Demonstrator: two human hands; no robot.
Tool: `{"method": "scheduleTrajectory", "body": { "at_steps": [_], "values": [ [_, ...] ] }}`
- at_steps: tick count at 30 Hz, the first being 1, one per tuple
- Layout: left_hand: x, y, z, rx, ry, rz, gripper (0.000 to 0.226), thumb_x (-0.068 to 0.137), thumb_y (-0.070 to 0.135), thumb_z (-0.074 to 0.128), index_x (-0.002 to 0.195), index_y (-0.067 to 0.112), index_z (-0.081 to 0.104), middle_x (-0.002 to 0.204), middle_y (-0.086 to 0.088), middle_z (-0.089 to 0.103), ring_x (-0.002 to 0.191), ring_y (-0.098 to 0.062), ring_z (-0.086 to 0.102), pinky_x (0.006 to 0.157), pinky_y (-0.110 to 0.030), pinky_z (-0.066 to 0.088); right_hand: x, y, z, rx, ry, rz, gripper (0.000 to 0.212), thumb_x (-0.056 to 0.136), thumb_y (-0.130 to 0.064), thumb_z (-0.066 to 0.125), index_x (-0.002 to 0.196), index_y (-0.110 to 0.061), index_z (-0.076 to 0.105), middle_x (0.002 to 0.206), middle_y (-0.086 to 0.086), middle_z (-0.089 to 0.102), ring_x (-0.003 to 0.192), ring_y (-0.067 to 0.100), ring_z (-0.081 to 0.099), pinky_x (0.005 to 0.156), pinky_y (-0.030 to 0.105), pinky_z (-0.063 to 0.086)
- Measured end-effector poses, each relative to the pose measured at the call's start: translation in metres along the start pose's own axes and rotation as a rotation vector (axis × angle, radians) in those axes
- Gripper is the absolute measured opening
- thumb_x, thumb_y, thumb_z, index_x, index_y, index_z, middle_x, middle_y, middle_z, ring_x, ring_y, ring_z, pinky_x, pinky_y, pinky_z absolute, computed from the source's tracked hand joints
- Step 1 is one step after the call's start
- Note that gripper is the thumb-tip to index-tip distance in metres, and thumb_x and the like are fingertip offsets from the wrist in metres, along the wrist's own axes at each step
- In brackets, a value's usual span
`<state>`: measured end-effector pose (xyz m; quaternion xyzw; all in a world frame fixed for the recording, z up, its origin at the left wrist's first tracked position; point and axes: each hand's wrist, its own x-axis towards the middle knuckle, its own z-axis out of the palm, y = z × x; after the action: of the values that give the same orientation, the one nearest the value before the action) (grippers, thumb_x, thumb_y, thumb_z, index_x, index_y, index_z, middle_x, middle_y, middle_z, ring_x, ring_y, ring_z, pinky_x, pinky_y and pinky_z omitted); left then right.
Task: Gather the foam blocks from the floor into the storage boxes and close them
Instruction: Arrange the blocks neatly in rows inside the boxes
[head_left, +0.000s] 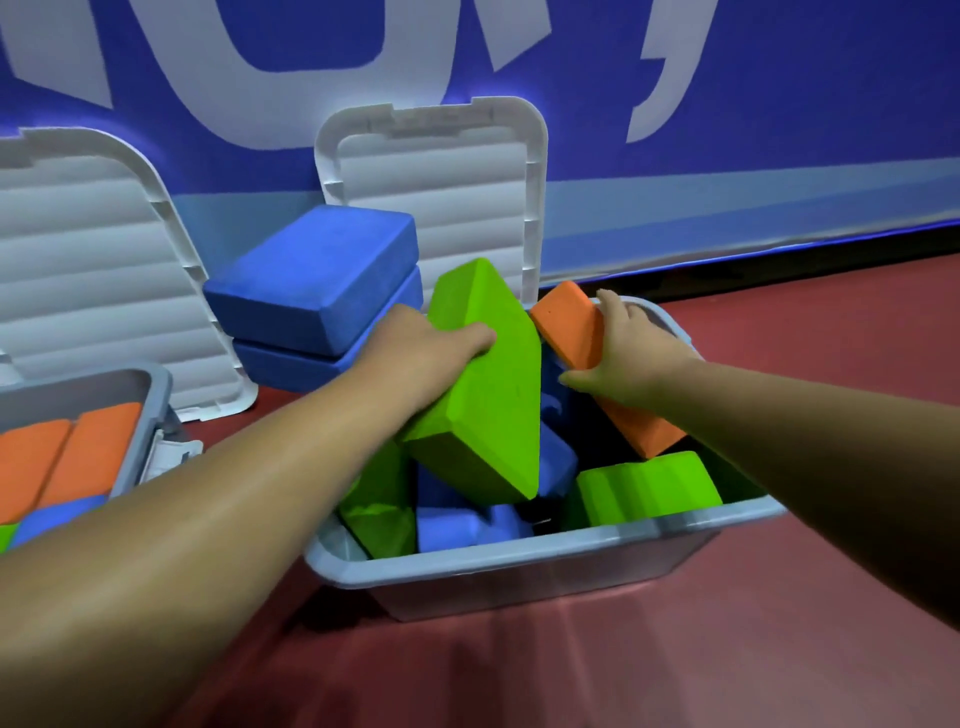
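Foam, bright green and brick-shaped: the big green foam block (483, 384) stands tilted on end in the grey plastic storage box (519, 566), and the left hand (431, 343) is clamped over its upper edge, fingers curled across the top face. Just to the right of that hand, the right hand (623, 343) lies spread over a tilted orange foam block (571, 327) leaning at the box's far rim, palm on the face, thumb low on the near side.

These look light and springy, slightly grippy and not fragile, so a firm squeeze across the narrow thickness should hold; a flat palm will only push.

Beneath the hands lies a jumble of blue and green blocks, with another green foam block (649, 483) lying flat below the right wrist. Beyond the left hand, two stacked blue foam blocks (311, 291) sit outside the box, and a white ribbed lid (467, 171) leans on the wall. Far left of the forearm, a second grey box (150, 415) holds neatly packed orange blocks, its own lid (93, 260) propped behind.
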<state>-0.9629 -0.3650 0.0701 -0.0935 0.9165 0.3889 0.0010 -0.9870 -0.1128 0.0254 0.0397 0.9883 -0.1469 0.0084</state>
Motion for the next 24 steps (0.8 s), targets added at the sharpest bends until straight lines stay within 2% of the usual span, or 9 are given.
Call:
{"method": "scheduleTrajectory", "body": {
  "at_steps": [2,3,7,11,13,15,17,20,24],
  "values": [
    [0.000,0.005,-0.004,0.020,0.036,0.006,0.066,0.066,0.070,0.075,0.096,0.012,0.068,0.088,-0.006,0.069,0.079,-0.024,0.066,0.056,-0.034,0.039,-0.003,-0.003,0.009,-0.026,-0.058,0.088,0.126,0.063,-0.065,0.084,0.156,-0.023,0.010,0.146,0.014,0.041,0.126,0.041,0.056,0.099,0.054,0.051],
    [0.000,0.006,-0.006,0.026,0.047,0.012,0.070,0.062,0.073,0.074,0.097,0.012,0.068,0.089,-0.005,0.070,0.080,-0.024,0.067,0.057,-0.034,0.040,-0.005,-0.004,0.011,-0.029,-0.059,0.108,0.120,0.064,-0.059,0.085,0.153,-0.022,0.014,0.141,0.014,0.043,0.120,0.042,0.059,0.094,0.054,0.053],
    [0.002,0.013,-0.018,-0.022,0.076,0.041,0.072,0.061,0.075,0.072,0.102,0.016,0.070,0.093,-0.001,0.071,0.092,-0.025,0.070,0.072,-0.036,0.052,-0.009,-0.007,-0.005,0.022,0.148,0.082,0.069,0.070,-0.049,0.076,0.119,-0.016,0.039,0.123,0.011,0.057,0.109,0.037,0.064,0.080,0.044,0.050],
    [0.007,0.032,-0.049,-0.157,0.201,0.035,0.095,0.077,0.068,0.076,0.145,0.009,0.047,0.140,-0.006,0.060,0.128,-0.027,0.058,0.090,-0.032,0.041,-0.003,-0.023,-0.053,0.444,0.310,0.185,0.067,0.074,-0.052,0.073,0.118,-0.014,0.039,0.114,0.011,0.060,0.098,0.036,0.062,0.082,0.044,0.050],
    [0.014,0.038,-0.066,-0.268,0.241,0.018,0.092,0.071,0.072,0.079,0.135,0.011,0.054,0.129,-0.001,0.064,0.116,-0.022,0.064,0.088,-0.029,0.043,0.002,-0.034,-0.081,0.674,0.399,0.208,0.068,0.079,-0.052,0.072,0.125,-0.012,0.041,0.113,0.008,0.059,0.094,0.032,0.058,0.081,0.041,0.046],
    [0.020,0.040,-0.083,-0.450,0.252,0.023,0.084,0.057,0.076,0.083,0.107,0.010,0.071,0.103,0.002,0.077,0.092,-0.020,0.074,0.085,-0.041,0.059,0.004,-0.045,-0.101,0.834,0.471,0.183,0.069,0.080,-0.057,0.070,0.131,-0.018,0.045,0.114,0.001,0.060,0.097,0.026,0.058,0.083,0.039,0.044],
    [0.026,0.040,-0.097,-0.607,0.281,0.023,0.080,0.051,0.074,0.084,0.095,0.007,0.078,0.089,-0.005,0.080,0.082,-0.024,0.078,0.084,-0.053,0.063,0.004,-0.056,-0.113,0.995,0.516,0.159,0.069,0.077,-0.064,0.070,0.132,-0.028,0.049,0.113,-0.009,0.062,0.101,0.020,0.062,0.091,0.040,0.050],
    [0.035,0.037,-0.115,-0.744,0.391,0.018,0.080,0.055,0.072,0.080,0.098,0.005,0.077,0.092,-0.008,0.080,0.083,-0.025,0.079,0.081,-0.052,0.064,0.006,-0.073,-0.122,1.278,0.522,0.202,0.068,0.071,-0.068,0.071,0.127,-0.033,0.055,0.111,-0.014,0.067,0.100,0.014,0.068,0.096,0.044,0.056],
    [0.057,0.020,-0.131,-0.909,0.508,-0.048,0.090,0.050,0.081,0.077,0.112,0.016,0.068,0.102,-0.001,0.078,0.090,-0.023,0.077,0.085,-0.052,0.062,0.010,-0.093,-0.122,1.546,0.377,0.322,0.053,0.072,-0.067,0.069,0.106,-0.027,0.062,0.105,-0.004,0.074,0.093,0.023,0.074,0.084,0.060,0.060]
  ]
}}
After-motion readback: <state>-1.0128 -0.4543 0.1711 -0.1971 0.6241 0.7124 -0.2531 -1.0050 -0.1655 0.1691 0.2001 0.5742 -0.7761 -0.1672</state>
